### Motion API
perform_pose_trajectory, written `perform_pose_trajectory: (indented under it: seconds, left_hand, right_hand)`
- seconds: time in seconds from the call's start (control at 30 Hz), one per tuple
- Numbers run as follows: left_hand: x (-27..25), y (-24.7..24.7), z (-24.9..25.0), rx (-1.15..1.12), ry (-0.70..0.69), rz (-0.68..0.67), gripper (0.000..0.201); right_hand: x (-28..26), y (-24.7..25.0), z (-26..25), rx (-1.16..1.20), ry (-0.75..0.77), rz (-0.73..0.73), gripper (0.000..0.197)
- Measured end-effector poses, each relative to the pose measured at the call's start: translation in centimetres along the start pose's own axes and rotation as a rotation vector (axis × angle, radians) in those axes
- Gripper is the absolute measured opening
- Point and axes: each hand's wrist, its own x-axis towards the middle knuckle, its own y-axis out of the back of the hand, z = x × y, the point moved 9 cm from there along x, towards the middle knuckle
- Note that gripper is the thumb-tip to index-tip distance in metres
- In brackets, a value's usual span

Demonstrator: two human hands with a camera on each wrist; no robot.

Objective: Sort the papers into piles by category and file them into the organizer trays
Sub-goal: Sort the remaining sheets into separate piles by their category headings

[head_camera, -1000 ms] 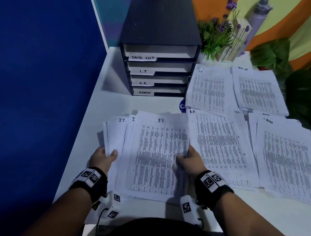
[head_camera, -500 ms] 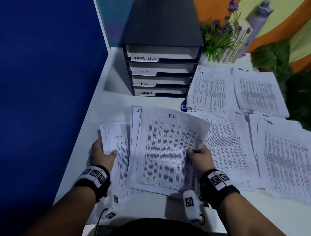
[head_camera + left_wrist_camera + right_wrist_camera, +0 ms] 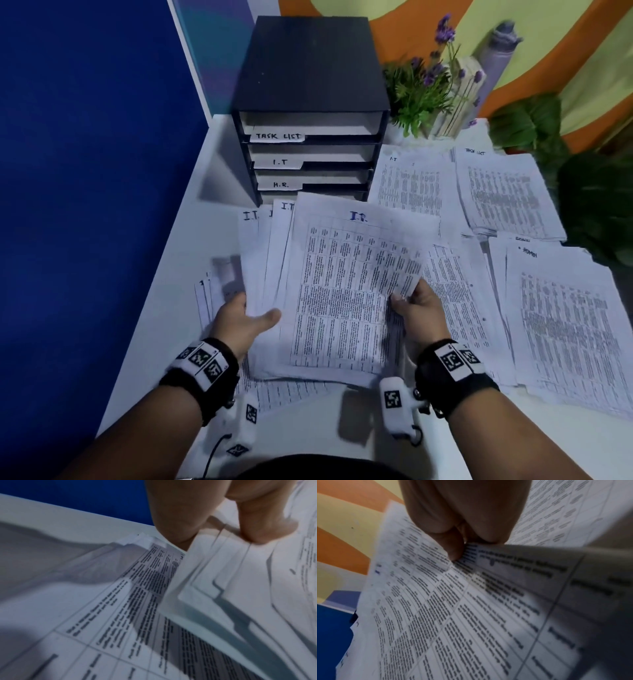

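Observation:
A fanned stack of printed sheets headed I.T. (image 3: 339, 291) is lifted off the white desk (image 3: 178, 274) in front of me. My left hand (image 3: 246, 320) grips its left edge, thumb on top, seen close as the I.T. stack (image 3: 223, 588) in the left wrist view. My right hand (image 3: 416, 306) pinches the right edge, with the I.T. stack (image 3: 453, 608) filling the right wrist view. A few I.T. sheets (image 3: 209, 301) still lie on the desk at the left. The black organizer (image 3: 310, 113) stands behind, trays labelled TASK LIST, I.T and H.R.; its lowest tray is hidden by the stack.
Four sorted piles lie to the right: an I.T pile (image 3: 411, 188), a TASK LIST pile (image 3: 507, 195), a middle pile (image 3: 455, 308) and an ADMIN pile (image 3: 568, 322). A potted plant (image 3: 424, 89) stands beside the organizer. A blue wall (image 3: 85, 171) borders the desk's left edge.
Both hands have raised most of the I.T. stack off the desk and tilted it toward the organizer. The left hand shifted right from the flat sheets to the lifted stack's edge.

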Motion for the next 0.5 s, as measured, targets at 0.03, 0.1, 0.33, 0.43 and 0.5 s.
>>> perform_pose_trajectory:
  seconds: [0.03, 0.1, 0.33, 0.43, 0.5]
  left_hand:
    - [-0.1, 0.1, 0.4, -0.028, -0.009, 0.033, 0.033]
    - [-0.4, -0.2, 1.0, -0.100, -0.026, 0.056, 0.010]
    - [-0.5, -0.2, 1.9, -0.072, -0.043, 0.132, 0.014]
    - [-0.8, -1.1, 2.9, -0.079, -0.070, 0.101, 0.024]
    - [-1.0, -2.1, 3.5, -0.114, -0.092, 0.051, 0.028]
  right_hand:
    - [0.0, 0.3, 0.0, 0.028, 0.000, -0.002, 0.046]
    - [-0.1, 0.6, 0.0, 0.071, 0.003, -0.009, 0.049]
    - [-0.1, 1.8, 0.7, 0.128, -0.024, 0.030, 0.037]
    - [-0.2, 2.0, 0.0, 0.123, -0.030, -0.014, 0.030]
    - [-0.5, 1.2, -0.9, 0.111, -0.034, -0.129, 0.033]
